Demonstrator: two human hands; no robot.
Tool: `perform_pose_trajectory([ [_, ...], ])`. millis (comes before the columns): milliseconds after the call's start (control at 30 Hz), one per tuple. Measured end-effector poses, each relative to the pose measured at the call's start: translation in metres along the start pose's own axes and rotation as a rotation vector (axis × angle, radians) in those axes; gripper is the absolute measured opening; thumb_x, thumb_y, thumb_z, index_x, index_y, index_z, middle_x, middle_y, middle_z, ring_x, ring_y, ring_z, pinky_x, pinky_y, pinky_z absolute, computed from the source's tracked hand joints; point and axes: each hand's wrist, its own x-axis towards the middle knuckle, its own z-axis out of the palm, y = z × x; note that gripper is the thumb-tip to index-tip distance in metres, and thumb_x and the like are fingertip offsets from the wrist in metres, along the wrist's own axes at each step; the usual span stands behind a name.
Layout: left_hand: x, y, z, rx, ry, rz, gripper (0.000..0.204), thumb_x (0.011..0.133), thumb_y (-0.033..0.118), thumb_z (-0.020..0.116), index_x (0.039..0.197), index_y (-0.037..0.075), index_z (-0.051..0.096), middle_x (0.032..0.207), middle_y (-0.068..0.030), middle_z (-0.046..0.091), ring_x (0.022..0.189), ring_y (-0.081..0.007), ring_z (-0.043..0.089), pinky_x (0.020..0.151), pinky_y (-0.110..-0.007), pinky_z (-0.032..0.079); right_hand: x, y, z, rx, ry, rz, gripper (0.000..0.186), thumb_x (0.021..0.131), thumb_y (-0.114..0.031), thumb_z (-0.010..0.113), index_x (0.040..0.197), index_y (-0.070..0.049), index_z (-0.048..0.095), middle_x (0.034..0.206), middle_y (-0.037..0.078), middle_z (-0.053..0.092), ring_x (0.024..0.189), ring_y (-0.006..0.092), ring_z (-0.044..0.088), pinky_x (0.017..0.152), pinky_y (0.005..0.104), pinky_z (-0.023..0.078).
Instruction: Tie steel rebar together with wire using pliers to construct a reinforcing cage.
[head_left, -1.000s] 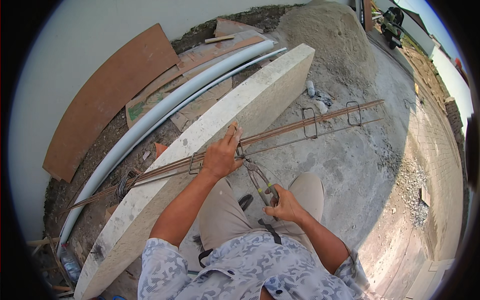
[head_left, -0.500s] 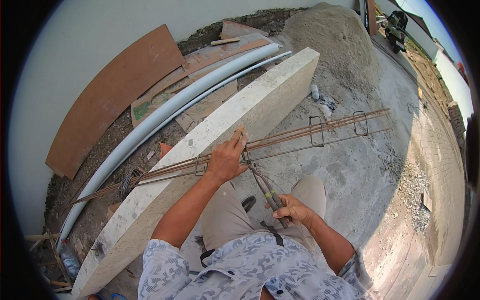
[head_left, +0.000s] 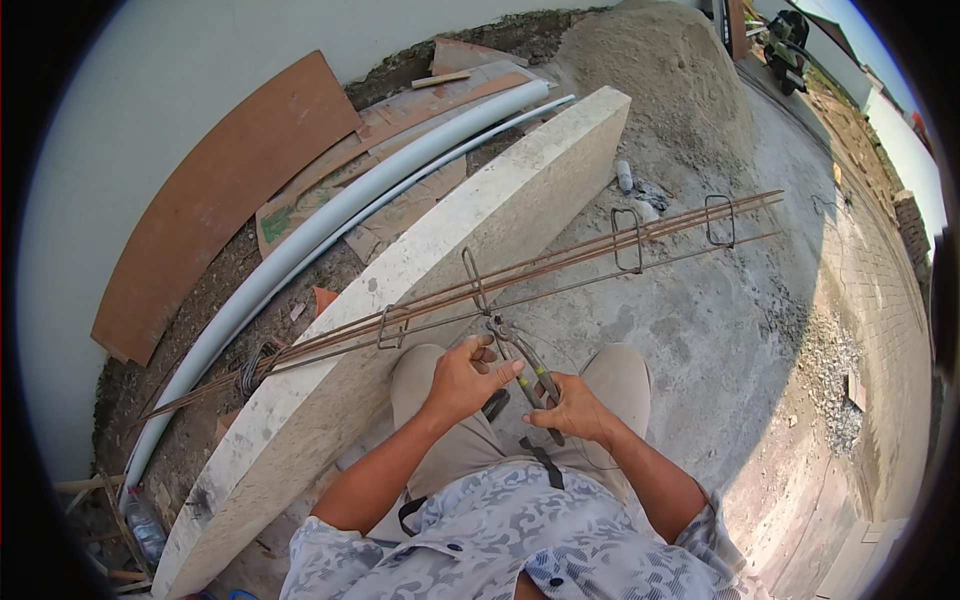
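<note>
Where it gripped rebar (head_left: 560, 265), left hand (head_left: 465, 378) now joins pliers (head_left: 522, 360)

We see only a flattened brown cardboard sheet (head_left: 300, 215) with a green printed patch, lying on the dirt by the wall, partly under the white pipes (head_left: 330, 235), and a clear plastic bottle (head_left: 143, 525) at lower left. We find no signs or screens.

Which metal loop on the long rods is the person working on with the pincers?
Find the long pale concrete slab lying slantwise, with the bundle of rusty rods across it. Four square loops sit along the rods. It's the tilted loop just above the pincers in the right hand, nearest both hands.
</note>
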Motion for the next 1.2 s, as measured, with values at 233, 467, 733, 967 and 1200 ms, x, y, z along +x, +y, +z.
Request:
perform_pose_trajectory([
  [233,0.057,-0.025,0.058,-1.450,-0.273,-0.133,0.030,0.104,0.032,0.065,0.107,0.003,0.070,0.100,-0.0105,0.073,0.101,-0.0310,0.073,0.095,-0.046,0.056,-0.020,0.018,-0.009,0.279,-0.062,0.124,0.057,0.088,-0.037,0.082,0.123,0.004,0.061,0.088,0.010,0.069,0.075,0.0171,0.065,0.070,0.0323,0.054],
  [467,0.058,-0.036,0.059,-1.247,-0.147,-0.030,0.023,0.104,0.027,0.066,0.090,0.009,0.063,0.076,-0.0024,0.060,0.071,-0.0189,0.063,0.087,-0.046,0.059,-0.102,0.089,-0.127,0.563,0.078,0.198,0.061,0.104,-0.043,0.060,0.146,0.000,0.050,0.115,0.021,0.071,0.093,0.0274,0.073,0.079,0.0397,0.063],
  [733,0.063,-0.024,0.076,-1.160,0.055,-0.029,0.025,0.104,0.023,0.065,0.083,0.009,0.061,0.073,-0.0012,0.058,0.066,-0.0169,0.060,0.082,-0.044,0.059,-0.108,0.022,-0.095,-0.216,0.549,-0.227,0.093,0.086,-0.062,0.075,0.147,0.004,0.050,0.146,0.028,0.054,0.139,0.0397,0.050,0.115,0.0494,0.039],
  [967,0.062,-0.010,0.102,-1.167,0.262,-0.094,0.031,0.104,0.024,0.064,0.079,0.008,0.058,0.069,-0.0035,0.055,0.064,-0.0178,0.057,0.073,-0.040,0.057,-0.013,0.015,0.046,-0.768,0.434,-0.126,0.103,0.080,-0.047,0.085,0.151,0.007,0.034,0.135,0.030,0.057,0.123,0.0426,0.058,0.101,0.0531,0.048],
  [1200,0.019,0.008,0.060,-1.093,0.136,-0.075,0.022,0.100,0.026,0.071,0.093,0.007,0.064,0.080,-0.0055,0.062,0.074,-0.0200,0.065,0.071,-0.039,0.056,-0.002,0.002,0.006,0.225,-0.139,0.105,0.042,0.086,-0.018,0.083,0.110,0.008,0.062,0.081,0.014,0.069,0.073,0.0310,0.071,0.069,0.0395,0.058],
])
